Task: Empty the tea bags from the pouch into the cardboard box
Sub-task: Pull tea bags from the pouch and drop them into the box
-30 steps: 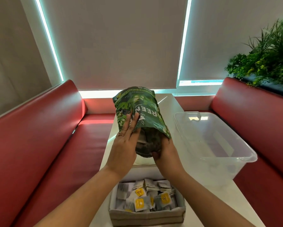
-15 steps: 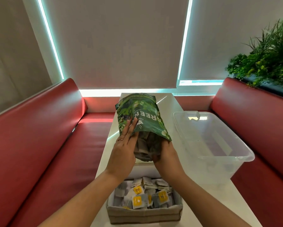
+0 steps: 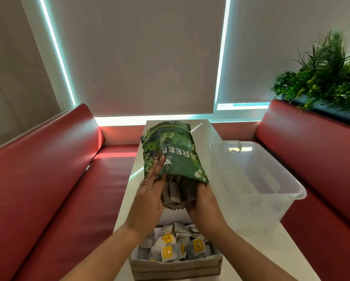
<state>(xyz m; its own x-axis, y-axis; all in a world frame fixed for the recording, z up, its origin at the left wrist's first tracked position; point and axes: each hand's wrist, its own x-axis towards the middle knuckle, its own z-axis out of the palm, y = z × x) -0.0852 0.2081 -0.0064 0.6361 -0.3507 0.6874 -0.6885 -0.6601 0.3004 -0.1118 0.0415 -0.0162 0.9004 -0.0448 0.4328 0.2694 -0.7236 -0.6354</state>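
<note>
A person holds a green pouch (image 3: 170,151) upside down in the air over a white table (image 3: 208,132), with its open mouth facing the near side. Grey tea bags (image 3: 172,192) show inside the mouth. The left hand (image 3: 149,191) lies flat against the pouch's left side, fingers (image 3: 157,169) straight and close together. The right hand (image 3: 204,201) cups the right side of the mouth; its fingers are hidden beneath the pouch, so their grip cannot be told. Below the hands, at the table's near edge, a cardboard box (image 3: 176,268) is already piled with tea bags, some with yellow tags. A clear tub (image 3: 287,191) sits on the right. Red benches (image 3: 48,179) flank the table, and a plant (image 3: 322,78) stands far right.
</note>
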